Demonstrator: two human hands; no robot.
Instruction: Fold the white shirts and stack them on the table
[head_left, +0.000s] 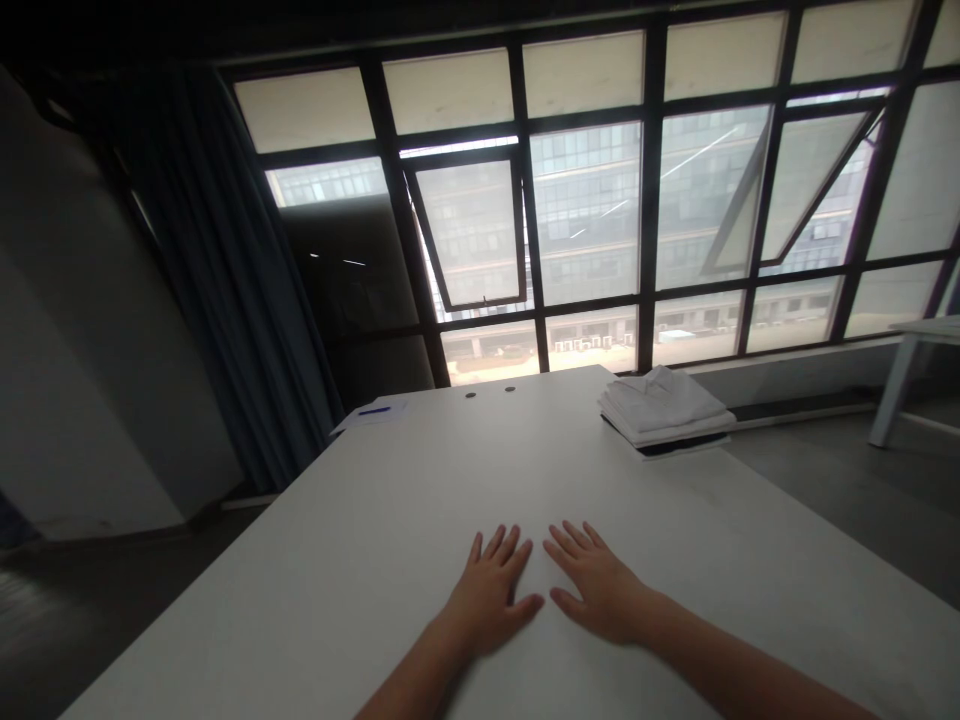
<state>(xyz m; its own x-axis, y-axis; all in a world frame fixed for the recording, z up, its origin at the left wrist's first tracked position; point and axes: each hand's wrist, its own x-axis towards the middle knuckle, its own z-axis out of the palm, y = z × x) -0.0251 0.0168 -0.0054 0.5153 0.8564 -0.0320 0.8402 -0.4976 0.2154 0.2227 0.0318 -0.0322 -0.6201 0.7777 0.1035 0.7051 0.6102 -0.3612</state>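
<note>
Shirts (pixel 664 405), a soft, light folded stack, lay well ahead and to the right of our hands, best lifted from beneath. Our left hand (pixel 491 595) and right hand (pixel 600 585) lay flat, empty and just apart on the white table (pixel 360 560).

dark blue curtain (pixel 225 270) beside factory-style windows (pixel 585 210)

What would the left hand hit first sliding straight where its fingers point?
The left hand looks to have a free way across the table to its far edge, passing just left of the folded white shirt, though depth is hard to judge.
</note>
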